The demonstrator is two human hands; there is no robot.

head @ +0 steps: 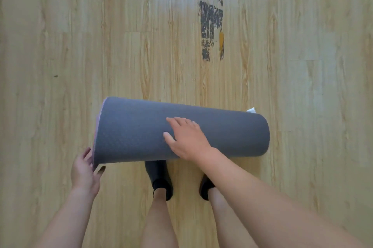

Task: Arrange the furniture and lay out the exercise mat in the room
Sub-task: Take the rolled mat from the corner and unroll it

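A rolled grey exercise mat [232, 132] with a pink inner side is held level above the wooden floor, in front of my legs. My right hand [186, 138] lies flat on top of the roll near its middle, fingers straight and spread. My left hand [85, 171] pinches the loose corner of the mat at its left end, thumb on one side and fingers on the other. A small white tag [251, 110] shows at the far right end of the roll.
Light wooden floor [80, 45] fills the view. A dark scraped patch [210, 27] with an orange mark lies ahead, slightly right. My feet in black shoes [161, 179] stand just under the mat.
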